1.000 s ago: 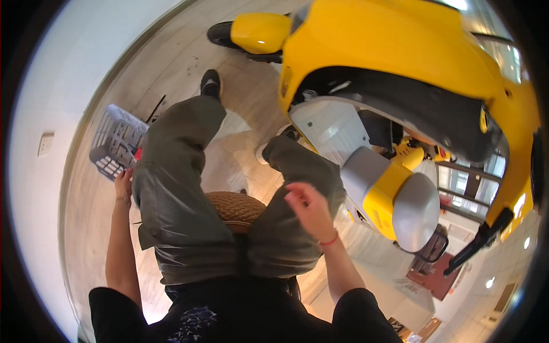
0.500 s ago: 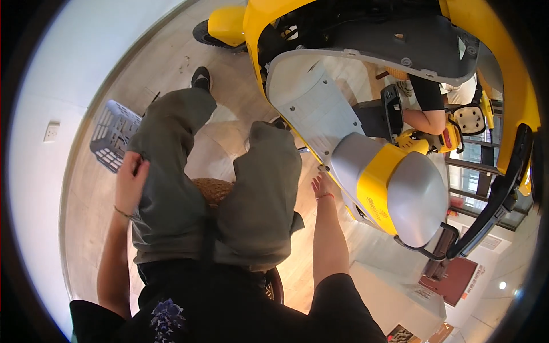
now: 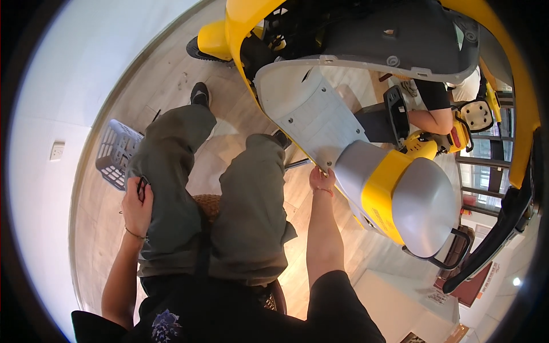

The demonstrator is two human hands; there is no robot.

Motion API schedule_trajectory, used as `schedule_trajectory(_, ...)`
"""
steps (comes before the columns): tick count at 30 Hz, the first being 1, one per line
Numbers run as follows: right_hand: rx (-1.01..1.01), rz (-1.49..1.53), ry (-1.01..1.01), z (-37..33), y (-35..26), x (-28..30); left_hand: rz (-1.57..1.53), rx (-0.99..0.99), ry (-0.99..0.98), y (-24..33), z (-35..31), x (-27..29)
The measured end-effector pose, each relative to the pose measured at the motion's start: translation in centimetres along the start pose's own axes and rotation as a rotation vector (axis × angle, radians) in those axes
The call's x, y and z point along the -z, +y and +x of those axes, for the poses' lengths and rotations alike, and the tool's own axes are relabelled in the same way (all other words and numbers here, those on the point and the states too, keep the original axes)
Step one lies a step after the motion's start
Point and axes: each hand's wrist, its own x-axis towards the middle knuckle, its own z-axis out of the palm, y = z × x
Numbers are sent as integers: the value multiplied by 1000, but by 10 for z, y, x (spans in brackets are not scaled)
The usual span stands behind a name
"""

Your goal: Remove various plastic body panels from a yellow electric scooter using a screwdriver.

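Observation:
A yellow and grey electric scooter point(image 3: 380, 197) with a rounded seat cover stands at my right, its grey footboard point(image 3: 320, 123) dotted with bolts. My right hand point(image 3: 322, 180) reaches to the lower edge of the footboard, just where it meets the seat base. Its fingers are bent together at a bolt there; what they pinch is too small to tell. Against my left thigh rests my left hand point(image 3: 137, 210), its fingers closed around a small black object point(image 3: 142, 187) whose kind is unclear.
A grey plastic basket point(image 3: 118, 150) sits on the floor by the white wall at left. Beyond the scooter, another person's arm point(image 3: 430, 119) shows beside more yellow scooter parts. A dark handlebar grip point(image 3: 500, 211) juts in at far right. I sit on a woven stool point(image 3: 207, 207).
My right hand has moved up to the footboard edge, and its spread fingers have closed there. The black object in my left hand has come into sight. The view has shifted slightly.

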Motion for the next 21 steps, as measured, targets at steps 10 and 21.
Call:
schedule_trajectory(10, 82, 141, 20, -17, 9, -20, -22, 29, -1, 1, 3, -4)
schedule_trajectory(21, 610, -399, -94, -78, 11, -57, -56, 1, 63, -5, 3, -7)
